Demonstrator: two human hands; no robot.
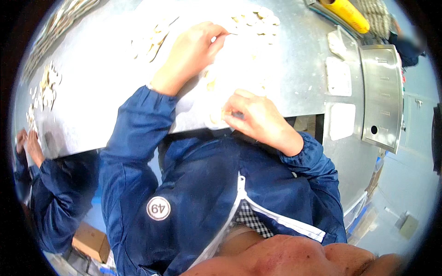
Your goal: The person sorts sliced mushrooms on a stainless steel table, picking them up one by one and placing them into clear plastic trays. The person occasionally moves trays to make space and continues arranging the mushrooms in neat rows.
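My left hand (193, 51) reaches over the steel table, its thumb and forefinger pinched on a thin, dark-edged piece (233, 33) largely washed out by glare. Close to the table's front edge, my right hand (259, 114) grips a small pale piece (226, 114) between thumb and fingers. Beneath it, a whitish tray or plate (217, 127) is partly hidden by the glare. Loose pale slices with brownish edges lie in a cluster (264, 17) beyond my hands. More slices form a second cluster (157, 39) left of my left hand.
Whitish shallow trays (339, 76) line the right side, beside a stainless steel box (381, 96). A yellow cylinder (347, 15) lies at the back right. At the far left, a co-worker's hands (32, 145) are near another pile of slices (48, 86). A cardboard box (90, 241) stands below.
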